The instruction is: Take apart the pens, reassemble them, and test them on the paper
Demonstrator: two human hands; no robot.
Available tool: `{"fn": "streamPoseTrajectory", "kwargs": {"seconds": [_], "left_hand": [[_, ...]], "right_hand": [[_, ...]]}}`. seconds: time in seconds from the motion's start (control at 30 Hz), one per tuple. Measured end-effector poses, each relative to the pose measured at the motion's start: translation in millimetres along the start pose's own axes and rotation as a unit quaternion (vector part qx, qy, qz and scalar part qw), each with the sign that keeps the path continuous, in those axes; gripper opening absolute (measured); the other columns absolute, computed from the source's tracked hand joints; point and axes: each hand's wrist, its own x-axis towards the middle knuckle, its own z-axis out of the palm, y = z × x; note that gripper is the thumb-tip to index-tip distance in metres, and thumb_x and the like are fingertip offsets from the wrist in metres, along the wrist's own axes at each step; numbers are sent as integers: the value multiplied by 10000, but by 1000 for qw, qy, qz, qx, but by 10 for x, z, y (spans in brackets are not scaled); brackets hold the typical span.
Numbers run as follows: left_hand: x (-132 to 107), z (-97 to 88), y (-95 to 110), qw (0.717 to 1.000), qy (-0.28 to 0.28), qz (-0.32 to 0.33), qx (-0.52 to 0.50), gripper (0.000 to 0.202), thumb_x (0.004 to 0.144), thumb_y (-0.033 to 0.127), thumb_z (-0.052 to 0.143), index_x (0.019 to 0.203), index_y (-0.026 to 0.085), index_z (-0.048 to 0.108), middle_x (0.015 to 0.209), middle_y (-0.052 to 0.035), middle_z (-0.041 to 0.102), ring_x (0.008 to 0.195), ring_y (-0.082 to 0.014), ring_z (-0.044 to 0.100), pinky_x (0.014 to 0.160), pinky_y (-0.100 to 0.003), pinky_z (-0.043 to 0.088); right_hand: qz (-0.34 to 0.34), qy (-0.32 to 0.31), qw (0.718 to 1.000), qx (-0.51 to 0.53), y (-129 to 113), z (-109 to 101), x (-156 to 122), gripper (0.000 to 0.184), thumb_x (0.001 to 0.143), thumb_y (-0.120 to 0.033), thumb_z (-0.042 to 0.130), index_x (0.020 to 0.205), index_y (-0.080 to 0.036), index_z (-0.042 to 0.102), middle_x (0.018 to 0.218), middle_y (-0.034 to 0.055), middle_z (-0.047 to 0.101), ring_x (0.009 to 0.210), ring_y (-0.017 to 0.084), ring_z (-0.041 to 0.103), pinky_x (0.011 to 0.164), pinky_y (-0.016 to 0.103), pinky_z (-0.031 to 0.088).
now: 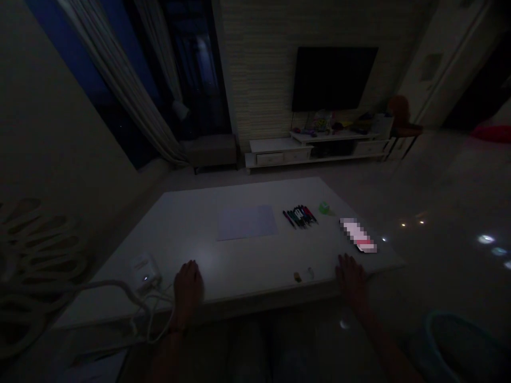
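Note:
My left hand (188,284) rests at the near edge of the white table (239,266), holding nothing that I can see; dim light blurs its fingers. On the same edge, further right, lies my right hand (352,279) with its fingers stretched forward and nothing in them. Just beyond it is a phone (359,235) with a lit, pixelated screen. A small dark-yellow item (297,276) and a small clear piece (310,273) sit between the hands. Farther back are a blank sheet of paper (247,222), a row of several pens (299,216) and a small green object (324,207).
Left of my left hand, a white box-shaped device (144,271) trails a white cable (150,319). A rounded bin or basket rim (431,335) shows at lower right. Across the dark room stand a TV (334,78), a low white cabinet (279,151) and a bench (211,151).

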Motion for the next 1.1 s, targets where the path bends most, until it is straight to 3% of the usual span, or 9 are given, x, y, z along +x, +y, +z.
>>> {"fn": "streamPoseTrajectory", "kwargs": {"seconds": [0.23,0.4,0.6,0.83,1.1], "left_hand": [[-74,34,-14,996,-21,-53,69,374,847,190,354,1156,101,545,1246,-151,524,1192,-257,423,995,-435,307],[-94,100,-72,997,-14,-61,49,373,845,186,353,1144,89,554,1233,-151,536,1178,-242,437,1006,-407,301],[-105,52,-43,998,-7,-65,19,362,822,179,394,1137,115,559,1224,-141,540,1177,-243,441,1012,-431,294],[-113,49,-26,997,3,-79,18,341,824,169,400,1115,130,575,1213,-120,556,1174,-233,452,1005,-399,310],[-118,-21,15,997,1,-71,3,362,805,148,395,1119,126,572,1208,-129,555,1172,-240,451,1000,-428,323]], "right_hand": [[32,54,998,12,-79,84,22,491,898,-311,223,1301,-145,449,1357,131,429,1295,256,292,1029,485,195],[22,72,997,26,-43,132,17,482,882,-298,237,1278,-152,469,1327,136,452,1268,263,320,1005,492,212],[25,101,994,44,-44,164,5,485,867,-269,240,1277,-144,468,1305,138,467,1251,254,332,998,488,219],[27,118,991,50,-57,180,-8,478,854,-263,267,1266,-152,482,1304,134,473,1247,260,347,1006,491,219],[47,106,992,48,-54,219,-11,484,850,-253,242,1249,-147,495,1298,133,475,1244,257,349,1006,491,215]]}}
